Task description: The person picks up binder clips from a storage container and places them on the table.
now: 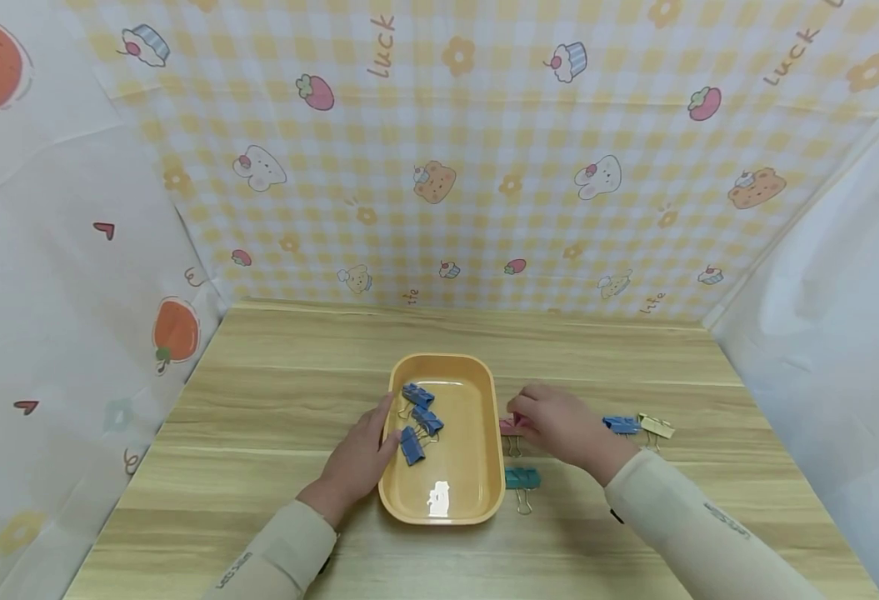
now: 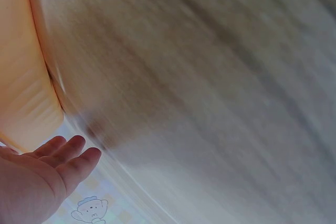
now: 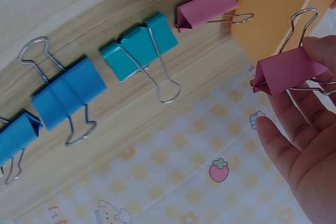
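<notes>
A yellow plastic tray (image 1: 465,475) holds several blue binder clips (image 1: 427,419) toward its left side. My left hand (image 1: 357,457) rests against the tray's left wall, fingers extended along the outside and thumb at the rim. Right of the tray, my right hand (image 1: 562,423) pinches a pink binder clip (image 3: 287,71) between thumb and fingers, above the table in the right wrist view. Another pink binder clip (image 3: 207,10) lies on the table close to the tray. Beside it is a teal binder clip (image 3: 142,46).
Farther right on the wooden table (image 1: 282,375) lie a blue binder clip (image 1: 621,425) and a pale yellow binder clip (image 1: 656,426). In the head view my right hand may cover part of the row. A yellow checked cloth (image 1: 476,225) hangs behind the table.
</notes>
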{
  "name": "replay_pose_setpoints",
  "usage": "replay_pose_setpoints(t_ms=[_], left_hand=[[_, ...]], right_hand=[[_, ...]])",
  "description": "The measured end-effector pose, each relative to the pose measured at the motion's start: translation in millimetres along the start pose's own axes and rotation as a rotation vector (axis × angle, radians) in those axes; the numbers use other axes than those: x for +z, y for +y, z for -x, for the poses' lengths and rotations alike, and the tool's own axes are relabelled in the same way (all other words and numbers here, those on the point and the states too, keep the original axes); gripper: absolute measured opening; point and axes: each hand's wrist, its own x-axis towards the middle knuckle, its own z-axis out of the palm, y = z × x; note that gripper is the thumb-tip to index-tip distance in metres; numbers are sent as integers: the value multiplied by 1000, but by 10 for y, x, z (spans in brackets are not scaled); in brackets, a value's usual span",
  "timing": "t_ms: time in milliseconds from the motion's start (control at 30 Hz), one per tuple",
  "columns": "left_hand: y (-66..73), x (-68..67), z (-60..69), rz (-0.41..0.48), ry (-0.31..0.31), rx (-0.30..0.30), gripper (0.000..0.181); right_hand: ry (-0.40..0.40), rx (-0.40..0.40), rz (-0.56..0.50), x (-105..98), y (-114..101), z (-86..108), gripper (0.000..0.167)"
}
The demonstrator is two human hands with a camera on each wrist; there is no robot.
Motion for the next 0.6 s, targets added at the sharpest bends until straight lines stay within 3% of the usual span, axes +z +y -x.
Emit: replay_pose_setpoints(t_ms=[233,600], left_hand=[[-17,10,-6,2,-1,-1,63],[-12,1,-2,9,1,14,63]], right_hand=[[-53,41,-15,52,27,116,21],[-64,49,-9,108,34,250,20]])
